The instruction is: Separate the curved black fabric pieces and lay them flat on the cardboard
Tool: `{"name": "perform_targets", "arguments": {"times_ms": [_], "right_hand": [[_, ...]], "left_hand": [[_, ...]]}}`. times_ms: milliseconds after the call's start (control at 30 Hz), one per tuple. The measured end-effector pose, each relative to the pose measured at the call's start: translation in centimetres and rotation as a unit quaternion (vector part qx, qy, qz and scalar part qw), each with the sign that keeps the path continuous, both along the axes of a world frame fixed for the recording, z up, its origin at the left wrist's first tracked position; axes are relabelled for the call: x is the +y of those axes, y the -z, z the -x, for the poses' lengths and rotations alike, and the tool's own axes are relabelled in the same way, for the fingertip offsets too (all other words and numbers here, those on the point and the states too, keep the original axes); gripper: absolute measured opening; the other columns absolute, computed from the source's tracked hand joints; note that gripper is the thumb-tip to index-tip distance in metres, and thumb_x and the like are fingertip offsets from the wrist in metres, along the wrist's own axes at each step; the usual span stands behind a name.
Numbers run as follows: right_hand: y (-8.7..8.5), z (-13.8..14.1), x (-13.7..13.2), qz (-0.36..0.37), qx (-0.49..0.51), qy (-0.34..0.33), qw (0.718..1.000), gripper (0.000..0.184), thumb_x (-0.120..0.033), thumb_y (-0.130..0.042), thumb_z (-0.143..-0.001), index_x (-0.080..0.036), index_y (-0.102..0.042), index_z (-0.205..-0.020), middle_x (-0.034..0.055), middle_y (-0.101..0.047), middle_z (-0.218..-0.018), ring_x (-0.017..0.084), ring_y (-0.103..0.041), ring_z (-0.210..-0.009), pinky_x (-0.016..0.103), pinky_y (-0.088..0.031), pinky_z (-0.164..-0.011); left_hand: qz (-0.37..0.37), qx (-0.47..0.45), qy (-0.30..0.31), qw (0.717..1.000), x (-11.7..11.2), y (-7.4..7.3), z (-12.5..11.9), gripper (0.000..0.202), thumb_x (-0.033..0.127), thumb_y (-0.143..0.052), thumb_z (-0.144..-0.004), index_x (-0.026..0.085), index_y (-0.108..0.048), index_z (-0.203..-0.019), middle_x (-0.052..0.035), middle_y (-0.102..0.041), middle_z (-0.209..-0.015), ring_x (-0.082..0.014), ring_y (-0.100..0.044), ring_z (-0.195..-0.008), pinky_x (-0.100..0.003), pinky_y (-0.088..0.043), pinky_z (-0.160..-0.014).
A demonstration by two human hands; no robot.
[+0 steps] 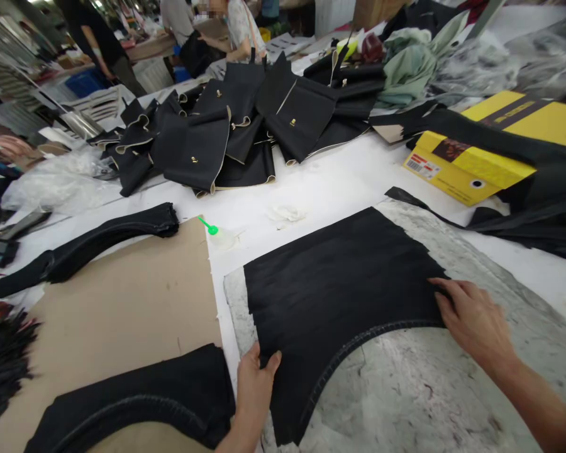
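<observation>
A black fabric panel (339, 289) with a curved stitched lower edge lies flat on a grey stained work mat (453, 390). My left hand (255, 385) pinches the panel's lower left corner, thumb on top. At the panel's right corner my right hand (471, 318) rests with fingers pressed on the edge; whether it grips the cloth or only presses it is unclear.
A brown cardboard sheet (122, 308) lies to the left with curved black pieces (136, 402) on it. A green-capped glue bottle (217, 234) sits behind. Stacked black panels (217, 138) fill the back, a yellow box (481, 157) at right. People work far behind.
</observation>
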State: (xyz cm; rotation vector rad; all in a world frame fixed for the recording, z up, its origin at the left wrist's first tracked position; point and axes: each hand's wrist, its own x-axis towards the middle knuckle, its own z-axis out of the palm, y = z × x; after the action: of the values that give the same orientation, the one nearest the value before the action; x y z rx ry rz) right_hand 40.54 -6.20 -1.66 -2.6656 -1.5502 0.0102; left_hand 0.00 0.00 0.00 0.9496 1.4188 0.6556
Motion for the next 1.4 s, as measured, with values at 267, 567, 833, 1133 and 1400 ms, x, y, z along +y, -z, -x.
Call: {"name": "perform_targets", "arguments": {"times_ms": [267,567,833,1133,1400], "right_hand": [[-0.2,0.4,0.0,-0.001,-0.002,0.008,1.000,0.042,-0.044,-0.022,-0.095,-0.027,-0.050,-0.121,0.0084,-0.057,-0.117,0.031,-0.053,-0.103,0.046,-0.043,-0.073],[-0.5,0.7,0.0,-0.011,-0.014,0.001,1.000,0.038,-0.040,-0.026,-0.096,-0.025,-0.050,-0.120,0.0091,-0.057,-0.114,0.031,-0.052,-0.102,0.045,-0.041,-0.075],[-0.8,0.7,-0.3,-0.057,-0.001,-0.005,0.998,0.031,-0.029,-0.030,-0.095,-0.025,-0.051,-0.117,0.0079,-0.057,-0.111,0.027,-0.052,-0.099,0.043,-0.042,-0.077],[-1.5,0.9,-0.2,-0.121,-0.011,0.011,0.993,0.033,-0.023,-0.030,-0.093,-0.023,-0.051,-0.119,0.0096,-0.057,-0.111,0.027,-0.051,-0.100,0.042,-0.041,-0.077],[-2.4,1.4,3.1,-0.093,-0.007,-0.136,0.986,0.036,-0.028,-0.032,-0.096,-0.029,-0.048,-0.128,0.0046,-0.055,-0.126,0.024,-0.047,-0.112,0.042,-0.037,-0.089]], "left_hand": [[-0.025,0.041,-0.009,0.999,-0.5,-0.3,-0.1,0.036,0.034,-0.069,-0.073,0.013,-0.066,-0.102,-0.0095,-0.072,-0.102,-0.0259,-0.063,-0.102,-0.040,-0.045,-0.099],[-0.001,0.072,-0.015,0.997,-0.5,1.1,0.0,0.034,0.041,-0.072,-0.065,0.017,-0.063,-0.088,-0.0080,-0.072,-0.094,-0.0255,-0.065,-0.095,-0.034,-0.051,-0.087],[-0.246,0.371,0.066,0.893,-2.1,2.2,1.8,0.048,0.052,-0.056,-0.081,0.020,-0.048,-0.116,-0.0010,-0.057,-0.079,-0.0210,-0.061,-0.069,-0.035,-0.051,-0.064],[-0.622,0.273,0.350,0.645,-1.4,4.0,0.2,0.026,0.024,-0.048,-0.089,0.021,-0.061,-0.111,-0.0077,-0.066,-0.093,-0.0165,-0.065,-0.083,-0.024,-0.057,-0.069],[-0.638,0.304,0.362,0.608,-1.5,5.0,0.8,0.025,0.018,-0.046,-0.088,0.018,-0.062,-0.107,-0.0087,-0.065,-0.091,-0.0165,-0.065,-0.082,-0.024,-0.057,-0.068]]}}
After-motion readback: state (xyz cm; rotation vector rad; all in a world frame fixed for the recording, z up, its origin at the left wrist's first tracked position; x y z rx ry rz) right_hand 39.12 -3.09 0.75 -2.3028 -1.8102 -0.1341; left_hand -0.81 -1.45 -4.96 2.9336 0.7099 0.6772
